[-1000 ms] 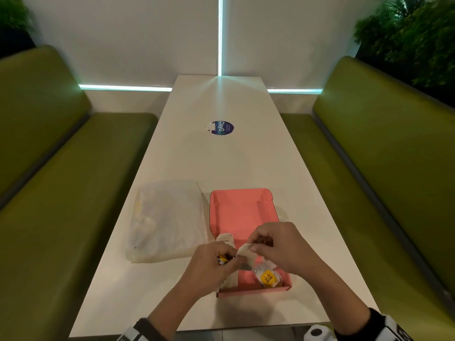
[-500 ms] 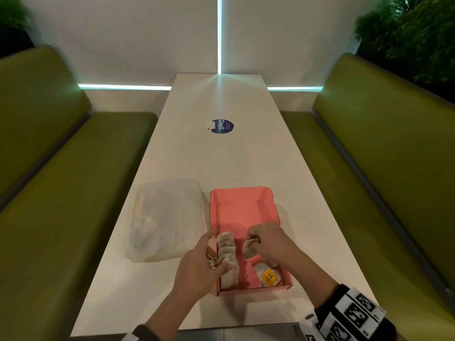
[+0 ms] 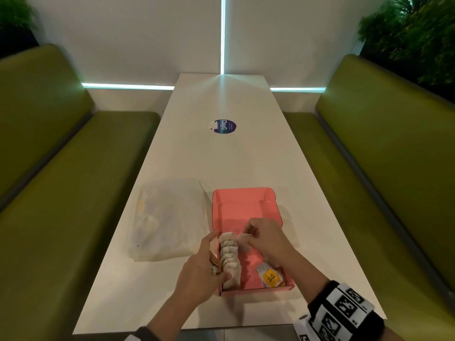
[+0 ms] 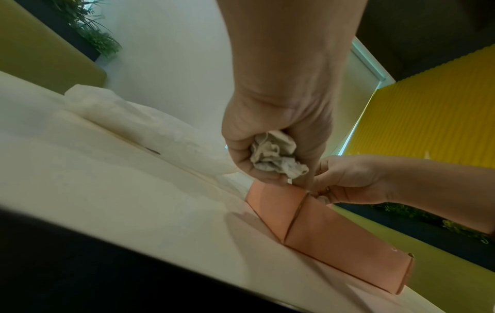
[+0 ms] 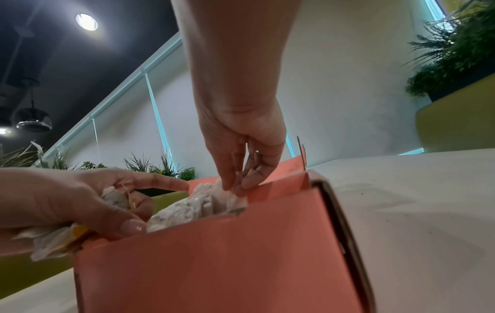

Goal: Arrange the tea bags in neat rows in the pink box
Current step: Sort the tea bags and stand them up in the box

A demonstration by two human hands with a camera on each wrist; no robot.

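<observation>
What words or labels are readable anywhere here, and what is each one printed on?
"ClayG": white letters on the round blue sticker on the white table; the smaller print beside it is too small to read.
"RELAX": black letters on the yellow label of a clear packet in the pink box; a second line under it is too blurred to read.
The black-and-white squares on the right wristband are code patterns, not words.
</observation>
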